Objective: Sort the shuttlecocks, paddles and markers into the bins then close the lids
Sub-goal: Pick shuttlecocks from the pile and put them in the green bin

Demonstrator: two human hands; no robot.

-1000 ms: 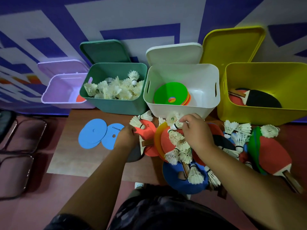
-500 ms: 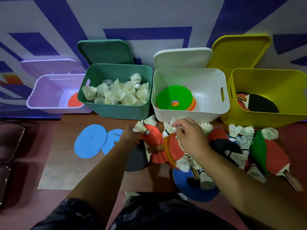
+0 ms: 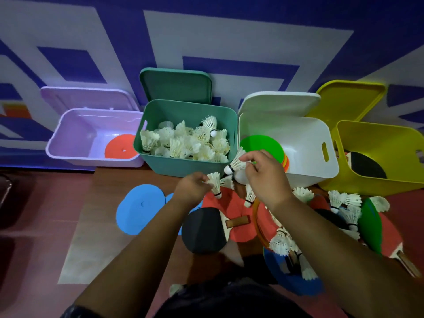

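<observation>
Nearest, below both grips, a black paddle (image 3: 203,230) lies among loose shuttlecocks (image 3: 281,243). The left hand (image 3: 191,188) pinches a first shuttlecock (image 3: 215,183) by its feathers, cork down. Just right of it, the right hand (image 3: 263,177) pinches a second shuttlecock (image 3: 236,165), cork pointing left. Directly beyond both grips stands the open teal bin (image 3: 183,166), which holds many shuttlecocks.

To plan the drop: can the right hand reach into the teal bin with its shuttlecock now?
Probably yes. The right hand pinches a shuttlecock just beside the teal bin, whose lid stands open behind it; nothing covers the opening.
</observation>
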